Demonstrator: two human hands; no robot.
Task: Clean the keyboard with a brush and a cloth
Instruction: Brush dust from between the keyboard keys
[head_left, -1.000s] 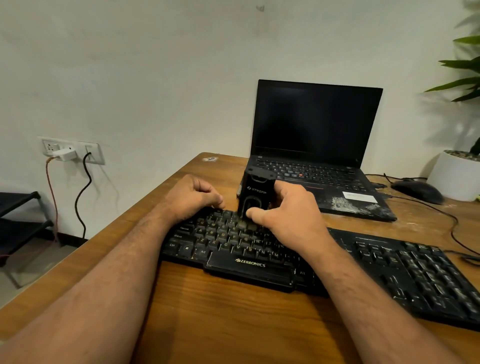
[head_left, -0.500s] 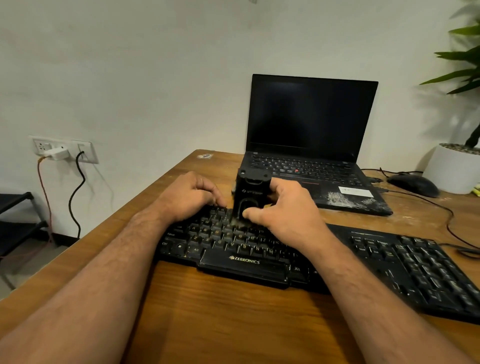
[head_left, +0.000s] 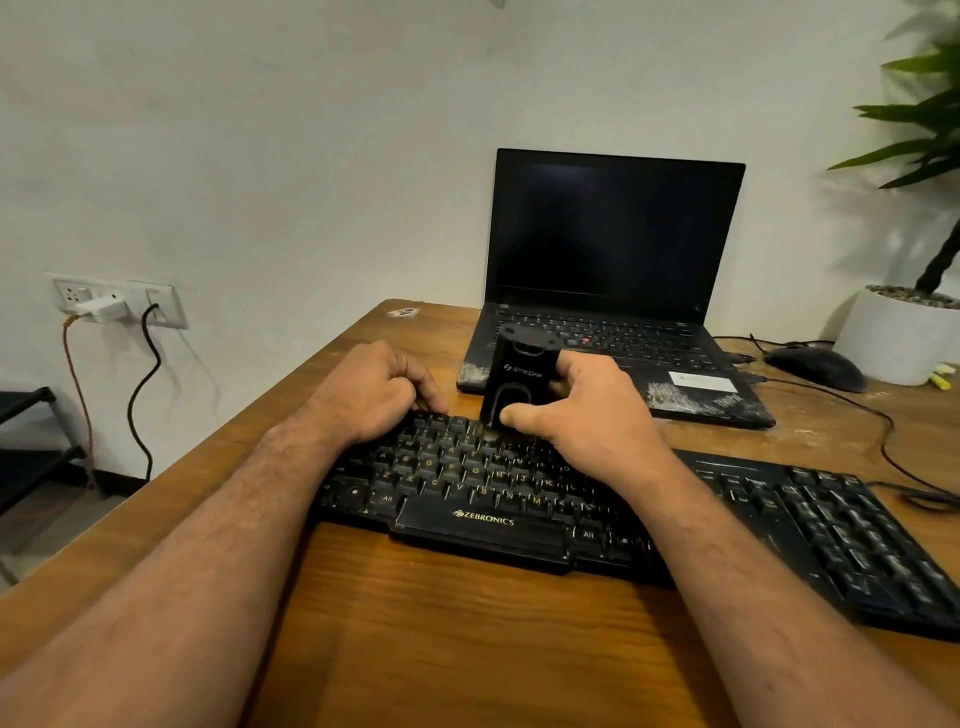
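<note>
- The keyboard (head_left: 467, 499) lies flat along the near edge of the tabletop (head_left: 415, 623); it looks stiff and light, so it may slide unless held at its edge.
- The left hand (head_left: 374, 395) rests curled on its far-left keys, holding nothing visible.
- The right hand (head_left: 582, 410) grips the black brush (head_left: 514, 384) upright, thumb on front, its foot on the top key rows.
- The brush looks rigid and smooth; best held low on its body.
</note>
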